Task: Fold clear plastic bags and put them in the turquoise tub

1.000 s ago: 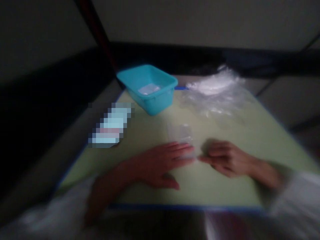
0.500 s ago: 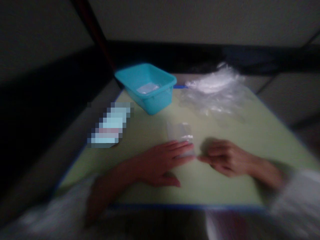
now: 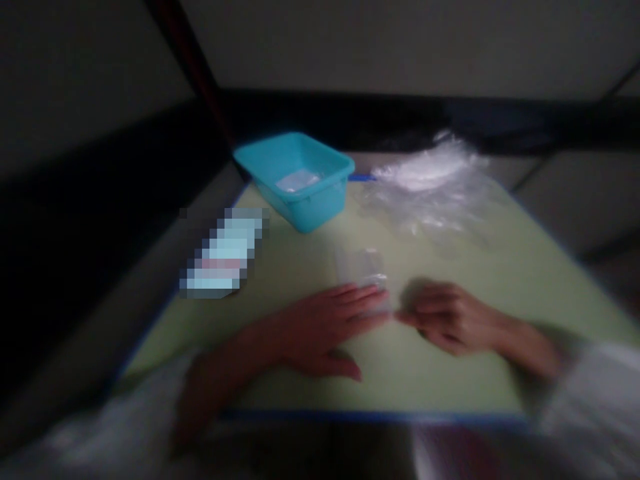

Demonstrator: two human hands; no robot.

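Observation:
A small clear plastic bag (image 3: 361,265) lies flat on the pale yellow-green table (image 3: 415,380). My left hand (image 3: 327,327) rests over its near part, palm down, fingers stretched out and thumb apart. Just to the right, my right hand (image 3: 447,317) is closed, most fingers curled under. One fingertip of it points left and comes close to the tips of my left fingers at the bag's edge; I cannot tell whether they touch. Whatever is inside the curled right fingers, if anything, is hidden.
A turquoise plastic basin (image 3: 320,210) stands at the back left, with a whitish flat packet (image 3: 299,180) inside. A heap of clear plastic bags (image 3: 430,177) lies at the back right. A blurred-out light blue object (image 3: 225,253) lies at the left edge. Blue edging (image 3: 375,417) borders the table.
The whole view has shifted slightly, so everything sits a little lower. Both hands and the bag keep the same places on the table.

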